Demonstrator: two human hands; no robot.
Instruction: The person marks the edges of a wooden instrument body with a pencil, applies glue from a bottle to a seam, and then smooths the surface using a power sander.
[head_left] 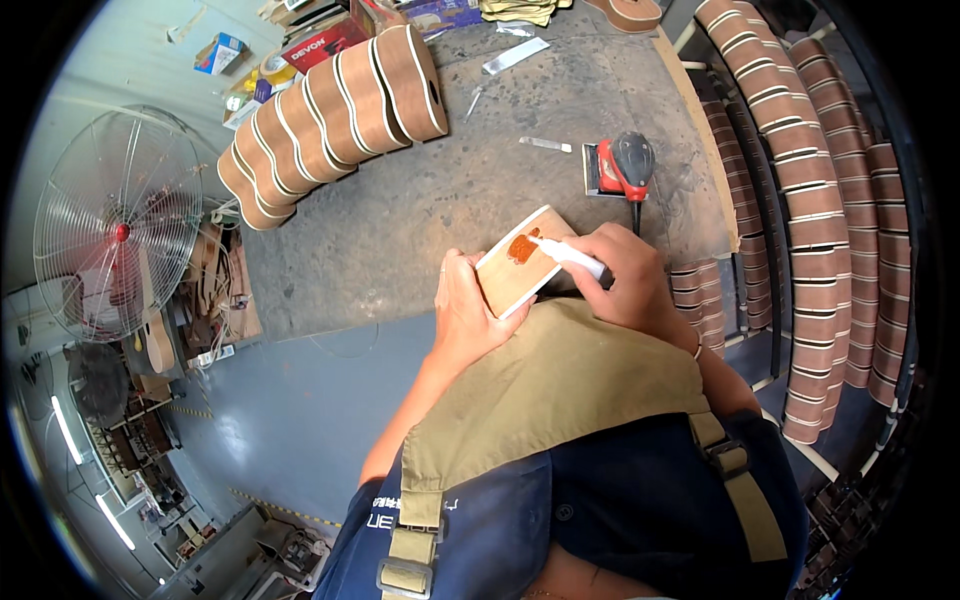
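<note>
My left hand (pixel 465 305) grips a wooden ukulele body (pixel 503 288) with white edging, its fingers and thumb wrapped round the near part. The body is tilted, its side turned up, in front of my tan apron (pixel 550 365). On that side is a wet-looking orange-brown patch (pixel 521 247). Between the fingers of my right hand (pixel 632 275) is a small white squeeze bottle (pixel 582 262), with its narrow nozzle at the patch. Whether liquid is coming out is too small to tell.
On the workbench (pixel 350 270), a row of similar bodies (pixel 335 115) stands at the far left. A red and black sander (pixel 622 168) and a flat blade (pixel 545 145) lie beyond my hands. Racks of bodies (pixel 810 210) stand at right, a large fan (pixel 120 225) at left.
</note>
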